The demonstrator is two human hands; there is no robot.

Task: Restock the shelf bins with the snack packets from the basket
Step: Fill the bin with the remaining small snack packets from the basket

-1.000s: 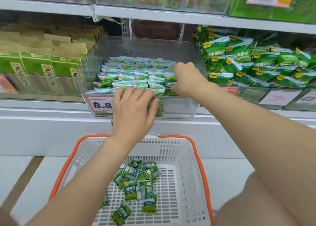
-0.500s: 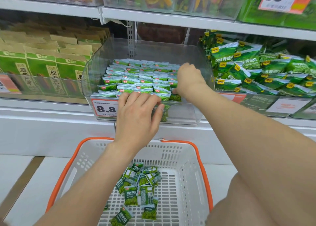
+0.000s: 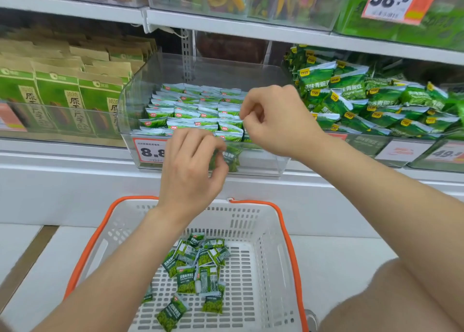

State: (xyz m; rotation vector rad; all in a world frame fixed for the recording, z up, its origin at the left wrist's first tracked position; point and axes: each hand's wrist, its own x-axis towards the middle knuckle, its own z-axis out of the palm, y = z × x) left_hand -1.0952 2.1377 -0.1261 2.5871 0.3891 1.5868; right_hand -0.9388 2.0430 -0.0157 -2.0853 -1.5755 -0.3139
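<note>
Restocking is running partway: bin [image 3: 135, 98] beyond the curled fingers [image 3: 198, 143] is holding packed rows, loose packets [image 3: 185, 281] are lying in the basket [image 3: 251, 218] below; grip I cannot tell.

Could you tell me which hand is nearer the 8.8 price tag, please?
Left. The left hand covers the right edge of the price tag; the right hand is farther up and right, over the packets in the clear bin.

The left hand [image 3: 190, 166] hides part of the price tag [image 3: 150, 149] and most of one packet [image 3: 230, 159].
</note>
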